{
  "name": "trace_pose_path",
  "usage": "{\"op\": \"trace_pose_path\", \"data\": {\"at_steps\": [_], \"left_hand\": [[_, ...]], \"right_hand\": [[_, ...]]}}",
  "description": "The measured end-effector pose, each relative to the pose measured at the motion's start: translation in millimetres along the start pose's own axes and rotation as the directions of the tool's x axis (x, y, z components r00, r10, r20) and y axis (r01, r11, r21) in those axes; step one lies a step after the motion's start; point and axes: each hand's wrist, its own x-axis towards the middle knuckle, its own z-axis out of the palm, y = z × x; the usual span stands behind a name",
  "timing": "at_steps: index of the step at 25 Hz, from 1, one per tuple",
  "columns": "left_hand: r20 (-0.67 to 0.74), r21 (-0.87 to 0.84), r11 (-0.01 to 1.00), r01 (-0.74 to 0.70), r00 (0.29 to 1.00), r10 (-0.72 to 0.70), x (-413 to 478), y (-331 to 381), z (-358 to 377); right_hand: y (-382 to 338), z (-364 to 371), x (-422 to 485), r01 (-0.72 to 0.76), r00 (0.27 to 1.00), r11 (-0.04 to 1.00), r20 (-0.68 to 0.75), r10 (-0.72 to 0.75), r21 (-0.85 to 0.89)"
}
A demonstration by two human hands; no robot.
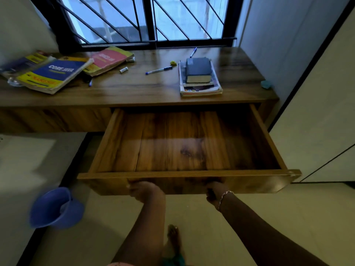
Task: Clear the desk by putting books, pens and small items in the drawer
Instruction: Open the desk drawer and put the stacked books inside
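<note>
head view: both arms reach forward and down. the left hand (pixel 143 191) and right hand (pixel 215 191) each grasp the lower edge of the drawer (pixel 184 174) front, fingers curled under it, the right wrist wearing a bracelet (pixel 224 196). the drawer stands pulled well out from under the desk (pixel 134 87), its wooden floor showing.

on the desk's left lie a blue and yellow book (pixel 55 73) and a pink book (pixel 109 59), overlapping. a white marker (pixel 124 69) lies just beside them. a blue pen (pixel 158 70) lies mid-desk, near a small yellow item (pixel 173 63). to the right, a thick grey book (pixel 197 69) tops a stack of books (pixel 199 91). a second pen (pixel 193 52) lies by the barred window (pixel 149 20). a blue bucket (pixel 55 208) sits on the floor, left of the arms.
</note>
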Motion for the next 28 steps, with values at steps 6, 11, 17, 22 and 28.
{"op": "trace_pose_path", "data": {"at_steps": [6,11,17,22,28], "left_hand": [[0.232,0.316,0.369,-0.874,0.448,0.863,-18.4,41.6,10.9],[0.489,0.279,0.061,-0.958,0.196,0.85,-28.2,47.7,34.1],[0.642,0.094,0.058,-0.994,0.105,0.759,-42.2,76.4,93.9],[0.755,0.089,0.242,-0.966,0.224,0.616,-35.2,119.0,166.1],[0.873,0.23,0.467,-0.854,0.393,0.289,-28.0,160.7,243.4]], "right_hand": [[-29.4,26.7,-76.0,0.089,0.973,0.99,0.22,-0.063,-0.109],[-65.8,38.6,-101.6,0.172,0.922,0.985,0.352,-0.162,0.001],[-138.6,50.2,-65.3,0.416,0.893,0.909,0.203,-0.403,-0.028],[-211.3,64.3,-13.0,0.473,0.88,0.876,0.109,-0.463,-0.094],[-289.2,71.4,44.8,0.519,0.849,0.826,0.022,-0.528,-0.221]]}}
